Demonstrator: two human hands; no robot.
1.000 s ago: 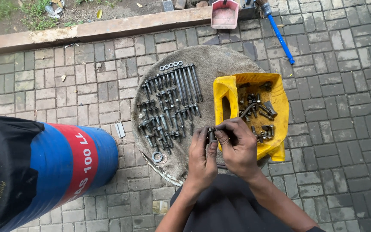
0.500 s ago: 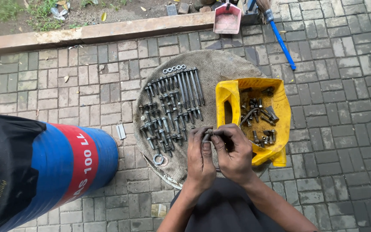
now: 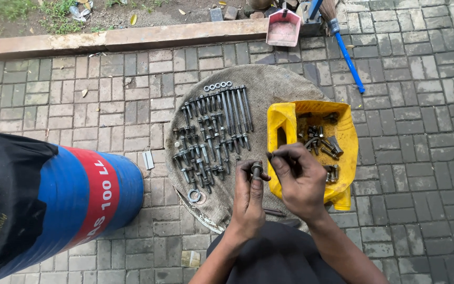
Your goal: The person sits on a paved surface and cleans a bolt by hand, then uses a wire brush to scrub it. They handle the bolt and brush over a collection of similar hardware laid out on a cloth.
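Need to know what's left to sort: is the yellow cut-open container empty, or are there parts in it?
Not empty. The yellow container lies on its side, cut side up, with a scatter of dark bolts and nuts on its floor.

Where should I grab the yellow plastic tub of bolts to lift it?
Probably by the cut-out handle in the left wall of the yellow plastic tub, coming from the left side, over the round grey cloth mat. That slot is open, while loose bolts fill the inside and the right hand hangs over the tub's near edge. The left hand pinches a small dark bolt.
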